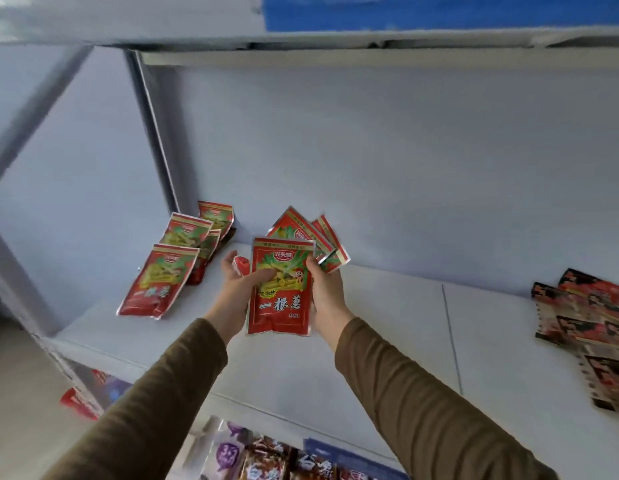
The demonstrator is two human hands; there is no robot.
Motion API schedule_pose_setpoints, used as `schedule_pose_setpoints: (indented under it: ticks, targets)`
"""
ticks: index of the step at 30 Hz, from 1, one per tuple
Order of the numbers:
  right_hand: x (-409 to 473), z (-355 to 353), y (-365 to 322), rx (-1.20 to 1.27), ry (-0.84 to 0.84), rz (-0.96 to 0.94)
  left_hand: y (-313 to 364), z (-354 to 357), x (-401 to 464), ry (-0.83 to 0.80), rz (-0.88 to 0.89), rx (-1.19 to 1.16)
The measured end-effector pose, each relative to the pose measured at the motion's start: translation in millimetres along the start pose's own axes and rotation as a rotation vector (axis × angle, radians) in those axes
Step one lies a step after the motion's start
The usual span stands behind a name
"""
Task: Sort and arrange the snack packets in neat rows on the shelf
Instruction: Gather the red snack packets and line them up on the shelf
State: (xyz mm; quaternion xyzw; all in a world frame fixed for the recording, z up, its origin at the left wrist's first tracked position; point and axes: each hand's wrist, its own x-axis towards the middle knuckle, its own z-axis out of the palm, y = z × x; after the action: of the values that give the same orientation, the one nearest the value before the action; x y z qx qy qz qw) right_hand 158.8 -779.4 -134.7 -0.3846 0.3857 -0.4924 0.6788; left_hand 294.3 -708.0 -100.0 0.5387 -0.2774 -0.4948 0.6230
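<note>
Both hands hold red snack packets over the white shelf. Left hand grips the front packet, thumb across it. Right hand clutches a fanned bunch behind.

**Around the Shelving: Wall, Post, Floor**

A plain pale grey-blue wall panel stood behind and above the fingers. A slim grey metal upright post rose up and to their left, with a wider slanted grey brace further left. A bright blue band ran high above them. Beige floor lay below, far left. A small blue label strip sat well beneath them.
</note>
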Motion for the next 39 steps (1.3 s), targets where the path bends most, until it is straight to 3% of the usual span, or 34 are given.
schedule_pose_setpoints:
  ticks: [4,8,13,19,29,39]
  targets:
    - [21.2,40.3,13.7,-0.038,0.027,-0.031,10.2,-41.1,25.1,-0.039,0.013,-0.099]
    - [48.9,70.8,28.4,-0.096,0.088,-0.040,11.9,-54.5,49.0,0.071,-0.042,-0.090]
    - [72.4,97.7,34.3,-0.183,0.092,-0.033,11.5,-61.9,78.8,0.154,0.035,0.065]
    - [98.1,103.8,37.7,-0.263,0.003,-0.021,0.9,-79.9,102.7,0.156,-0.032,0.247]
    - [115.1,90.9,37.1,-0.309,-0.100,-0.036,1.2,-88.5,121.8,0.094,-0.026,0.244]
    - [120.3,85.9,39.8,-0.291,-0.062,-0.004,-0.2,-87.2,130.7,0.053,-0.119,0.341]
